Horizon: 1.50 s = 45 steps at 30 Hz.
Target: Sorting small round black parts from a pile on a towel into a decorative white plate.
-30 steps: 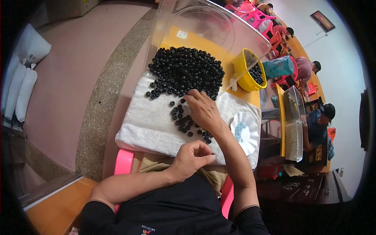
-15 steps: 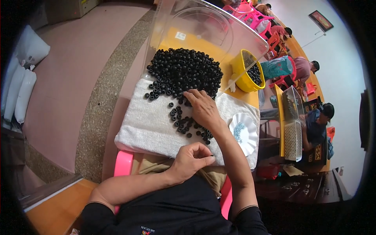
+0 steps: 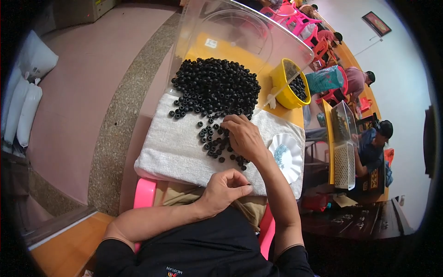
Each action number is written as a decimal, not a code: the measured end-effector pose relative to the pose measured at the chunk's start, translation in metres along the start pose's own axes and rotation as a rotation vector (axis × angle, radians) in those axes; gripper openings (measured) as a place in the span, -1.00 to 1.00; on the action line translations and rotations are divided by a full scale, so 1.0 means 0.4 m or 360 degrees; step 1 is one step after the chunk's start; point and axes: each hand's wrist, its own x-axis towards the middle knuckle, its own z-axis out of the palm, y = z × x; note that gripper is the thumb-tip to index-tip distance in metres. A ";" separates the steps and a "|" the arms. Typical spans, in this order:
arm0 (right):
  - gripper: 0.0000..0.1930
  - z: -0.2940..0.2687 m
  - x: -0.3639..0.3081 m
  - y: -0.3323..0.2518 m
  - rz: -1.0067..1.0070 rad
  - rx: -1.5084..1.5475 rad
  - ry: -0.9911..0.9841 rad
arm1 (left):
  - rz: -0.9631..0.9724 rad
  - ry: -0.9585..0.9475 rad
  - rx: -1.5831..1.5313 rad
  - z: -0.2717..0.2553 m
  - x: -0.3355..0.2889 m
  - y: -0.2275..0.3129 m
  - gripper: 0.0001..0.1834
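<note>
The right hand [image 3: 247,138] is resting over the right side of the loose black beads [image 3: 218,151], its fingers half curled and its fingertips pointing left into them; whether a bead is sitting between the tips, I cannot tell. The scatter is showing just left of and below that hand, running lengthwise from the fingertips back toward the person. The right hand is lying nearer to it than the left hand [image 3: 224,189], which is hanging below, thumb and forefinger meeting in a pinch; a dark speck is showing there, too small to identify or call held. Beyond the right fingertips, the big bead pile [image 3: 217,87] is spreading from the clear bin [image 3: 230,27] onto the white cloth [image 3: 170,147]. Right of that hand, a fluted dish [image 3: 291,159] is holding pale blue bits [image 3: 279,151].
</note>
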 end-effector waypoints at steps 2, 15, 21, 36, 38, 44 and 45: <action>-0.61 -0.003 0.022 -0.012 -0.0018 0.0033 0.0088 | 0.0007 -0.0001 -0.0021 0.000 0.001 -0.002 -0.86; -0.64 0.014 0.052 -0.010 -0.0048 -0.0113 0.0067 | 0.0012 0.0013 0.0024 0.001 0.001 0.005 -0.87; -0.76 0.036 0.063 -0.001 -0.0061 -0.0213 -0.0007 | 0.0023 -0.0007 -0.0020 -0.006 0.005 0.008 -0.87; -0.80 0.089 0.134 -0.068 0.0555 -0.0190 0.0108 | 0.0004 -0.0036 -0.0138 -0.003 0.007 0.006 -0.88; -0.80 0.095 0.140 -0.063 0.0582 -0.0202 0.0097 | 0.0008 -0.0041 -0.0134 -0.006 0.007 0.007 -0.87; -0.83 0.075 0.126 -0.052 0.0389 -0.0233 0.0006 | -0.0005 -0.0006 -0.0067 -0.003 0.002 0.021 -0.86; -0.83 0.074 0.118 -0.047 0.0389 -0.0234 0.0007 | -0.0013 -0.0001 -0.0084 -0.003 0.001 0.021 -0.86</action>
